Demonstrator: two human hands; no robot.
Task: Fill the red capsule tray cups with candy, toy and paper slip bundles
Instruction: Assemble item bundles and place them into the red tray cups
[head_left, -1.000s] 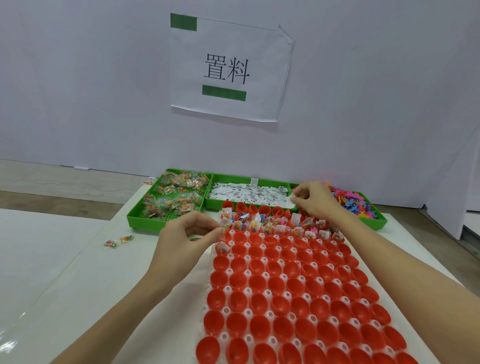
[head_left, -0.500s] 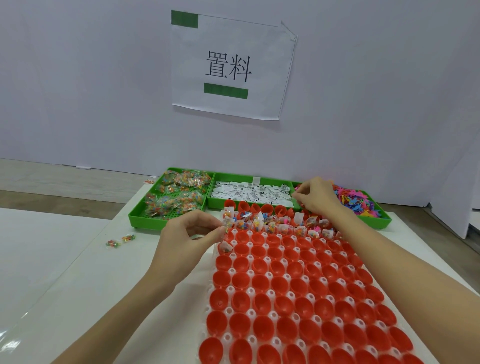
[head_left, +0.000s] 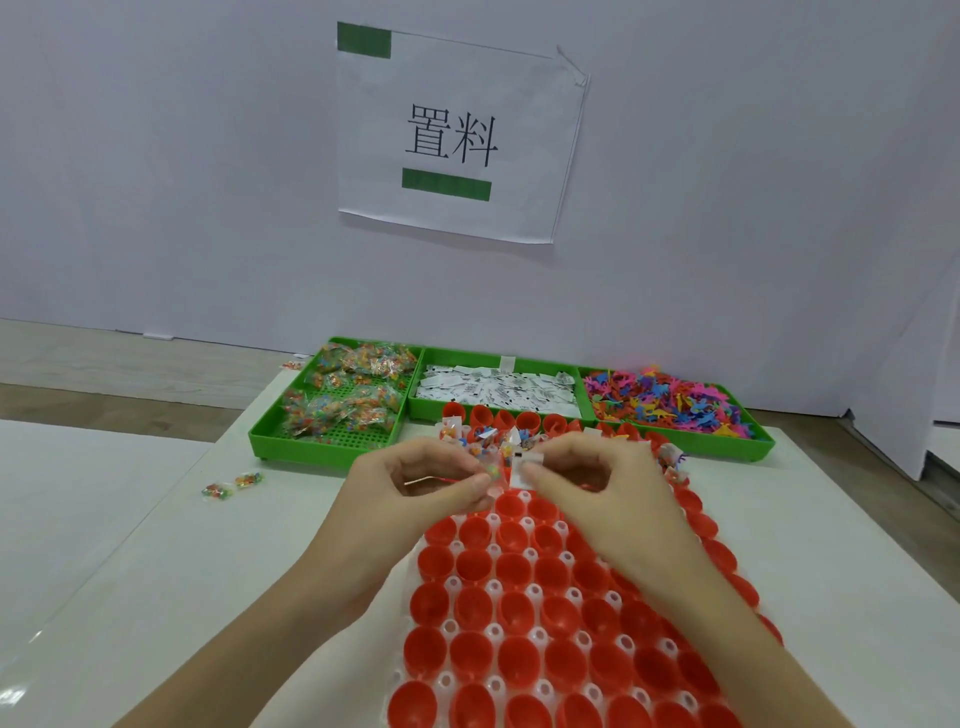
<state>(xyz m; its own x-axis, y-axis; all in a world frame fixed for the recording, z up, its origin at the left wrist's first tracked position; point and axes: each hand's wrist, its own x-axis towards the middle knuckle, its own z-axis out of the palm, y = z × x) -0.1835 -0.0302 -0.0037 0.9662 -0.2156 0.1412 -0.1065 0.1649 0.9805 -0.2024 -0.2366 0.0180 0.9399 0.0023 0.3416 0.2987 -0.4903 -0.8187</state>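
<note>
Over the far rows of the red capsule tray (head_left: 524, 613), the left hand (head_left: 410, 486) pinches a candy packet (head_left: 493, 475) while the right hand (head_left: 587, 480) pinches a paper slip (head_left: 524, 467), fingertips nearly meeting. Three green bins (head_left: 332, 447) line the white table's (head_left: 182, 571) far edge; bare tabletop lies to the left.

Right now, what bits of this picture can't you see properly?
All in the head view:
- Cups of the red capsule tray under the left hand and right hand: hidden by them.
- The tray's near rows: cut off by the bottom edge.
- Print on the paper slips: too small to read.
- What the fingers pinch: partly covered and blurred.
</note>
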